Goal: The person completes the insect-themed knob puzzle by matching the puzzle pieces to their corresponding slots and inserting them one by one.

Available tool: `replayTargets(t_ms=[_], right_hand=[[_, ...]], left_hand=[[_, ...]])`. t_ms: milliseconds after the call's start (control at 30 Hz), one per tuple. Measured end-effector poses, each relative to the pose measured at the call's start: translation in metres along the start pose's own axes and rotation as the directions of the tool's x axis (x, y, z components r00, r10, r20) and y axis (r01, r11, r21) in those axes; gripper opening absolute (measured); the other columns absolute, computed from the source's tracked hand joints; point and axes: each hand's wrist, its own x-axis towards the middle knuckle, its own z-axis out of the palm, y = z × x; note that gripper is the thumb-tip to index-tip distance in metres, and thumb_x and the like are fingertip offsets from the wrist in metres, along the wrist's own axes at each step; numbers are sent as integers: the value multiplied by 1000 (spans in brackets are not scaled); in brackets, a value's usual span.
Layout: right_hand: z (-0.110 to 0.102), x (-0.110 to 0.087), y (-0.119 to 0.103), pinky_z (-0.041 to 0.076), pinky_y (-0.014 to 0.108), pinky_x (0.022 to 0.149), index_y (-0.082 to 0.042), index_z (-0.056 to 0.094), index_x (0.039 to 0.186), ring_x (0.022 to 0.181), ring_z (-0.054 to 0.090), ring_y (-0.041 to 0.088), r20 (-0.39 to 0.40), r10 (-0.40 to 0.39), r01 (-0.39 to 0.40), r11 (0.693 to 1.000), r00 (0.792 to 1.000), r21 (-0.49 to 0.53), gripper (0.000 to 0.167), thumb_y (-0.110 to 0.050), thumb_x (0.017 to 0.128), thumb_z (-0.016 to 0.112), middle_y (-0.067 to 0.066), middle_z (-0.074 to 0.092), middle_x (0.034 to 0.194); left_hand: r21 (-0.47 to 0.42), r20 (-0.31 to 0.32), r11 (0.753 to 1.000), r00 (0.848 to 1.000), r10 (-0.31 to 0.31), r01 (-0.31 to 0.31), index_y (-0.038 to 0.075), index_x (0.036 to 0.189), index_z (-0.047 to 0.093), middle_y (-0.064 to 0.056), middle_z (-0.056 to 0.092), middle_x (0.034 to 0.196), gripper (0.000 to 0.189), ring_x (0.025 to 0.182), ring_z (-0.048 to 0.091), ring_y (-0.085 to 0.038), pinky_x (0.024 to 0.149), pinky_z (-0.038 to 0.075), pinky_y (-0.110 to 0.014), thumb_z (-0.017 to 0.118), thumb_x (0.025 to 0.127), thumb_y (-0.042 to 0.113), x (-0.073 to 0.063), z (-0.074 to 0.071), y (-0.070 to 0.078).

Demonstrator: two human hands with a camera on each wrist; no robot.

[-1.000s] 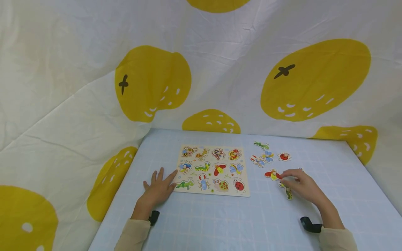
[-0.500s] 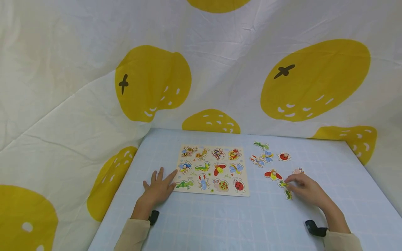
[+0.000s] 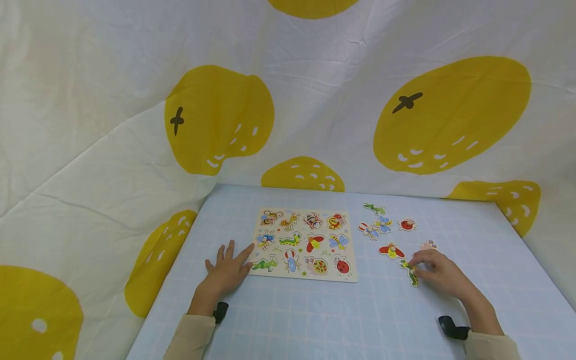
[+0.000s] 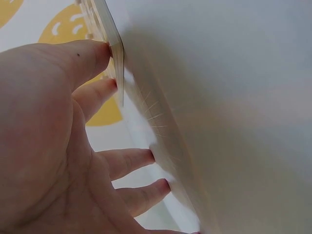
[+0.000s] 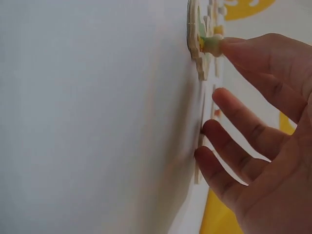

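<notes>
A wooden insect puzzle board (image 3: 283, 274) lies on the table, with rows of bug pictures. My left hand (image 3: 227, 272) rests with fingers spread at its left edge; in the left wrist view, two fingertips (image 4: 103, 53) touch the board's side (image 4: 116, 44). To the right of the board, my right hand (image 3: 440, 274) pinches the small knob (image 5: 213, 45) of a green caterpillar puzzle piece (image 3: 413, 280) between thumb and index finger. The other fingers are loosely bent, close over the table. A red-winged bug piece (image 3: 391, 251) and a pink snail piece (image 3: 428, 245) lie beside this hand.
Farther back lie a ladybug piece (image 3: 407, 224), a blue-winged piece (image 3: 383, 224), a stag beetle piece (image 3: 369, 230) and a grasshopper piece (image 3: 375, 208). A patterned cloth (image 3: 315, 125) hangs behind the pale blue table (image 3: 310, 320).
My right hand has moved slightly right and toward me, from the red-winged bug piece onto the caterpillar piece, uncovering the snail piece. My left hand has stayed still.
</notes>
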Motion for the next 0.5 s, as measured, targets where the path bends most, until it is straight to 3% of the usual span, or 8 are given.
replayTargets(t_ms=[500], right_hand=[[5, 2, 5, 32, 72, 99, -15, 77, 94, 122, 44, 49, 28, 39, -37, 998, 999, -50, 14, -6, 83, 78, 25, 58, 126]], left_hand=[[0, 0, 1000, 1000, -2, 2, 30, 157, 35, -28, 11, 162, 58, 145, 4, -55, 100, 4, -84, 54, 103, 38, 0, 1, 0]])
